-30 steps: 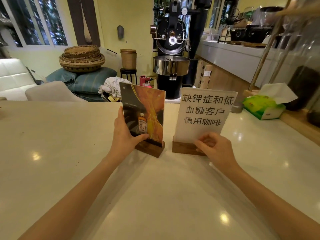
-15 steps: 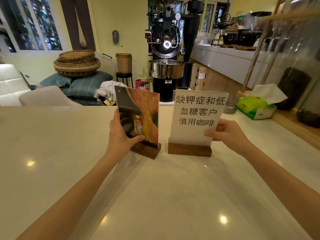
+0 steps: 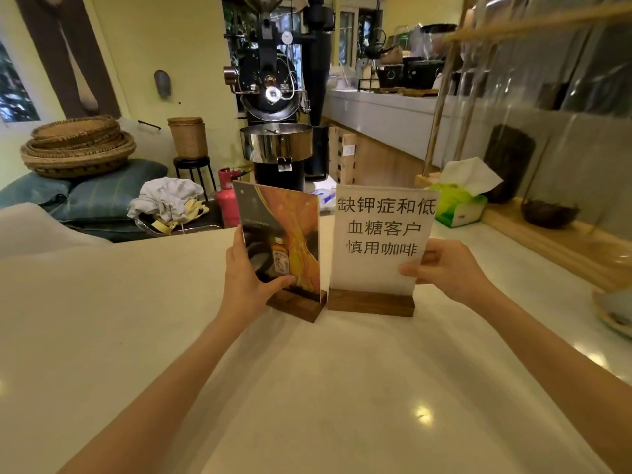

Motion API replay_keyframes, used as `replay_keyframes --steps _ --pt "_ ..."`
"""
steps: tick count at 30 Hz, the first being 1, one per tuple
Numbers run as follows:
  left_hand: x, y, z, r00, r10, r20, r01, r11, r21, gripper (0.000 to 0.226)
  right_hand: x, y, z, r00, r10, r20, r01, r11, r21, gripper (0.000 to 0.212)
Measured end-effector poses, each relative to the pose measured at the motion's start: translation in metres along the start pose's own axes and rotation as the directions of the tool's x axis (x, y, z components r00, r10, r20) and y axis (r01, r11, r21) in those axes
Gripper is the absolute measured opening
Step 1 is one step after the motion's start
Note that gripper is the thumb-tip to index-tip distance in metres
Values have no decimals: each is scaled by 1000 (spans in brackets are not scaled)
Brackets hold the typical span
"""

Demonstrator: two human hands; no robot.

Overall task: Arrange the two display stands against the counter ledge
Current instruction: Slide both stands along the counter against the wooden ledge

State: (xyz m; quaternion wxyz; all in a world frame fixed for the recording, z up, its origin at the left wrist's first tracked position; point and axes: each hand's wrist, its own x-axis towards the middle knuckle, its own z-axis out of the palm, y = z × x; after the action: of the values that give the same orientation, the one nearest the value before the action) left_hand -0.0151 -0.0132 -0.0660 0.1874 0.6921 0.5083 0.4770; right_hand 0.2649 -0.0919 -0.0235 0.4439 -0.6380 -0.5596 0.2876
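Observation:
Two display stands on wooden bases stand side by side on the pale counter (image 3: 307, 388). The left stand (image 3: 290, 227) shows an orange poster with a small bottle; my left hand (image 3: 246, 275) grips its left edge, thumb across the front. The right stand (image 3: 379, 234) is a white sheet with black Chinese characters; my right hand (image 3: 448, 265) pinches its lower right edge. Both bases rest on the counter, nearly touching. The wooden counter ledge (image 3: 547, 244) runs along the right side, apart from both stands.
A green tissue box (image 3: 458, 203) sits by the ledge behind the right stand. A dish (image 3: 612, 313) lies at the right edge, with a dark bowl (image 3: 547, 213) on the ledge. Past the counter's far edge stand a black coffee roaster (image 3: 273, 97) and woven baskets (image 3: 78, 145).
My right hand moved from the white stand's base up to its right edge and now pinches it. My left hand kept its grip on the poster stand. The view shifted slightly.

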Motion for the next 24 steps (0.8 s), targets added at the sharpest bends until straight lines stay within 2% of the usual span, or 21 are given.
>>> replay_keyframes --steps 6,16,24 --pt "23 26 57 992 73 104 -64 995 -82 108 0 22 -42 991 27 -132 -27 1000 -1 42" --pt "63 66 167 959 131 250 -102 987 -126 111 4 62 -124 944 53 -326 -87 992 -92 36" --pt "86 97 236 927 189 325 -136 975 -179 115 11 82 -167 884 124 -451 -158 987 -38 29"
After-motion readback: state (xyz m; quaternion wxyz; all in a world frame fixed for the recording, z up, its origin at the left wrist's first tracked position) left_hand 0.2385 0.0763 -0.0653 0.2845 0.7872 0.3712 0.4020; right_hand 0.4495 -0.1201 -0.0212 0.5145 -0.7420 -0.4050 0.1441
